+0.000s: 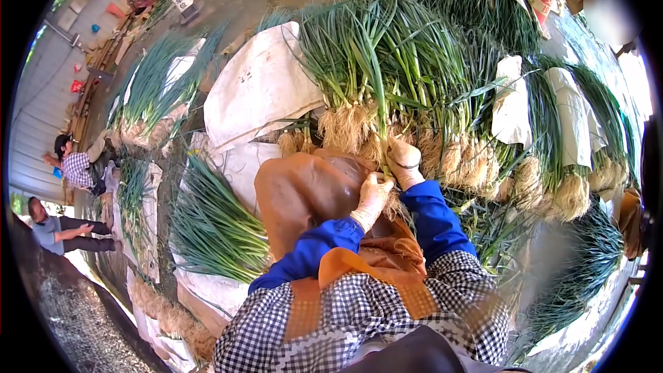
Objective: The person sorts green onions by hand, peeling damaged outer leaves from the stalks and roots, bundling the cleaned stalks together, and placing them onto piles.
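Note:
Over the brown apron [297,190] on my lap, my two hands meet at the root end of one long green onion [382,107]. My left hand [373,197] is closed low on its pale base, beside the stringy roots. Just above and to the right, my right hand [402,157] is closed against the same stalk, its fingertips partly hidden. The onion's leaves point away from me, over a thick pile of green onions [407,48] with pale, tangled roots facing me. Another heap of green onions [221,224] lies to my left, roots hidden by the apron.
A white sack [259,86] lies left of the pile. More onion bundles [577,121] with white wraps stand at the right. Two people [74,162] [59,228] are at the far left, beside a strip of loose onions [135,193]. A small sign [181,0] stands farther back.

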The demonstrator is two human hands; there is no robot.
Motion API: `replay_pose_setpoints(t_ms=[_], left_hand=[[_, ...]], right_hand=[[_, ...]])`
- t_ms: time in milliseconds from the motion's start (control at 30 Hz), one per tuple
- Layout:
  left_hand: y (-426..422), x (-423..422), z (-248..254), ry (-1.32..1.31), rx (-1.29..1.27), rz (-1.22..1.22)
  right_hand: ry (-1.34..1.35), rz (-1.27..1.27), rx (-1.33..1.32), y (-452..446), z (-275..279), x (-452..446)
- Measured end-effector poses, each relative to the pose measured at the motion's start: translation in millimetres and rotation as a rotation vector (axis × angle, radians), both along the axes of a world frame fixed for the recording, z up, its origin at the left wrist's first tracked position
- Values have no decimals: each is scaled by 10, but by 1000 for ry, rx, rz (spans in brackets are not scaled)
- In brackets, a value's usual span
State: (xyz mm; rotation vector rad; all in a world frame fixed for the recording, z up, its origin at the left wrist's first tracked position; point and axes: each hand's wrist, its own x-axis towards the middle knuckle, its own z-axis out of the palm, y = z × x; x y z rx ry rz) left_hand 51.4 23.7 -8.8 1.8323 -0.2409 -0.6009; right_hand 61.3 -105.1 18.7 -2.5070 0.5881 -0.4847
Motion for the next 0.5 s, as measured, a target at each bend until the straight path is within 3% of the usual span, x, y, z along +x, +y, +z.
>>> replay_pose_setpoints(t_ms=[67, 133, 167, 200, 267, 300, 333, 400, 467, 500], left_hand=[[-13, -11, -41, 3, 29, -16], [-21, -25, -114, 129, -71, 12], [-15, -44, -22, 126, -69, 9], [0, -95, 131, 124, -99, 25], [3, -126, 229, 122, -141, 40], [22, -133, 176, 112, -111, 25], [31, -107, 136, 106, -80, 13], [80, -122, 125, 79, -58, 21], [108, -58, 139, 264, -269, 31], [124, 15, 12, 470, -387, 35]], right_hand=[[-5, -45, -88, 11, -19, -93], [-196, -57, 85, -39, -19, -200], [-173, -122, 378, -156, -175, -165], [-180, -203, 547, -141, 160, -206], [-156, -172, 549, -237, 245, -115], [-77, -148, 671, -273, 188, -19], [-161, -58, 889, -275, 69, 125], [-29, -123, 760, -223, -37, 303], [-150, -89, 264, -177, -104, 357], [-18, -103, 166, -145, -95, 379]])
